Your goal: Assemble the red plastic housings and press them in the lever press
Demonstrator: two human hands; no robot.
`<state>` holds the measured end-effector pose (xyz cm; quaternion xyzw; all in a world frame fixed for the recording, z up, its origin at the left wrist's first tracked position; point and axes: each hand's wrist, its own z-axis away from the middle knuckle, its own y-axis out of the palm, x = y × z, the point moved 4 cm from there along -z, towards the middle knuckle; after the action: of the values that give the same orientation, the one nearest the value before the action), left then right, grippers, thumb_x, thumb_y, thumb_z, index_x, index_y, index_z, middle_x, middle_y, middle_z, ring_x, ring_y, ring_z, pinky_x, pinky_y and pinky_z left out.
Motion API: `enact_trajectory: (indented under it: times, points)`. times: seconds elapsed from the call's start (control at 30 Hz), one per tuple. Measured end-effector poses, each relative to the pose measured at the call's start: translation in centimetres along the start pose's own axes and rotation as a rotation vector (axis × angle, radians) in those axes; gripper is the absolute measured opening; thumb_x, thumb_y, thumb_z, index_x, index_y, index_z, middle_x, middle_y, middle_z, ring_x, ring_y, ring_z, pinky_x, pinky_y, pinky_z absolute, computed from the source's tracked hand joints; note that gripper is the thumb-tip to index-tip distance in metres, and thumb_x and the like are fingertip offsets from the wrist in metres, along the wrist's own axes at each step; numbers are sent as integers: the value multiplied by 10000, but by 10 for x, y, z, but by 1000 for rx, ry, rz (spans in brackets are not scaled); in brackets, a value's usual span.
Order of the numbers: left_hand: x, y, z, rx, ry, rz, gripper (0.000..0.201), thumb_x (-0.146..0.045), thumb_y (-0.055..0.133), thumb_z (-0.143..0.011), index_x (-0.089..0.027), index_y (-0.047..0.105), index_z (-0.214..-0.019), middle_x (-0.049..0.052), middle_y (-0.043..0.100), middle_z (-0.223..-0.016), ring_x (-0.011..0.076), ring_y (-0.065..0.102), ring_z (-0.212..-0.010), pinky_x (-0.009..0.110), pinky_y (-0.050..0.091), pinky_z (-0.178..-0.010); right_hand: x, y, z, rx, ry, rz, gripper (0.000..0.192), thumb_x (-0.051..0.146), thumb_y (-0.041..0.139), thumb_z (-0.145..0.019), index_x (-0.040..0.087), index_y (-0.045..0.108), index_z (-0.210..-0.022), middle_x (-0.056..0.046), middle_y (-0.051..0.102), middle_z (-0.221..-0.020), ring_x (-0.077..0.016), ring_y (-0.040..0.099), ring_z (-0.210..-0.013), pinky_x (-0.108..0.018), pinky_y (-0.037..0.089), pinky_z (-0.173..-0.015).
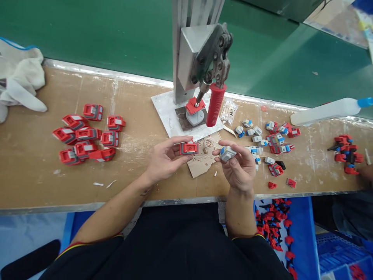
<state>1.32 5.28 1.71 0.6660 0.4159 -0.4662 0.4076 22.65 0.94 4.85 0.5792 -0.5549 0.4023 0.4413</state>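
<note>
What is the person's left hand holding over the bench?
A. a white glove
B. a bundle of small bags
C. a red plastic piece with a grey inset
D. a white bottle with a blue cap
C: the left hand pinches a red plastic piece with a grey inset between its fingertips, just in front of the press, while the right hand holds a grey and blue piece.

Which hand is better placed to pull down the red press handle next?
Probably the right hand: it sits almost directly below the red press handle, though it holds a grey-blue piece. The left hand, holding a red piece, is farther off.
</note>
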Motion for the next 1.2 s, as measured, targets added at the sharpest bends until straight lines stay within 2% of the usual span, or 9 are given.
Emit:
enact_trajectory:
  times: [0.1,0.23,0.3,0.43,0.57,0.67,0.8,1.03,1.2]
  points:
    - [-1,3,1,35,43,-11,336,-231,856,-866,-201,743,-1181,139,770,-1285,225,800,-1089,317,706,-904,9,7,0,37,-39,37,290,272,679,-1005,422,715,-1251,-28,740,-1239,-178,787,-978,-351,700,-786]
    - [-5,2,0,48,132,-74,339,-187,875,-832,-203,756,-1149,116,783,-1181,205,778,-1096,298,679,-915,12,14,-3,-13,-172,221,453,240,822,-900,379,704,-1314,-29,749,-1106,-188,757,-1013,-324,674,-808]
    - [-8,2,-1,60,170,-119,339,-187,889,-815,-204,769,-1133,113,783,-1141,208,775,-1072,317,671,-919,13,18,-4,18,-221,324,489,217,831,-887,368,699,-1333,-36,767,-1098,-205,752,-1025,-352,671,-839]
    - [-14,2,-3,105,186,-164,321,-250,888,-830,-208,784,-1131,110,781,-1107,207,780,-1017,317,674,-867,22,27,-10,142,-302,501,437,142,796,-896,344,729,-1277,-43,794,-1088,-227,770,-997,-404,666,-871]
    - [-20,4,-4,167,222,-217,335,-249,897,-824,-200,791,-1138,98,798,-1061,183,783,-948,284,661,-841,31,32,-16,291,-348,562,380,121,769,-915,314,735,-1240,-46,809,-1062,-211,787,-950,-369,668,-805]
    - [-23,5,-5,229,228,-230,359,-252,892,-831,-204,793,-1172,98,812,-1041,190,790,-933,293,658,-856,33,28,-19,343,-325,584,285,166,794,-910,287,757,-1165,-52,813,-1038,-204,795,-924,-343,671,-778]
    - [-26,4,-6,283,173,-219,356,-284,866,-857,-215,795,-1198,101,823,-1029,202,791,-904,305,656,-826,34,27,-17,383,-286,601,209,220,808,-906,266,757,-1104,-52,813,-1017,-198,799,-893,-321,677,-761]
    - [-24,-3,-6,252,44,-205,383,-343,883,-833,-173,804,-1166,92,817,-955,189,763,-834,282,622,-765,34,38,-4,225,-311,720,272,153,804,-892,276,745,-1128,-51,798,-964,-205,789,-868,-321,682,-756]
    - [-20,3,0,397,-207,-12,496,-336,874,-824,-184,756,-1282,108,816,-1078,210,780,-888,302,643,-782,27,36,-3,317,-239,558,318,343,852,-865,281,763,-1164,-44,793,-951,-202,777,-835,-315,669,-726]
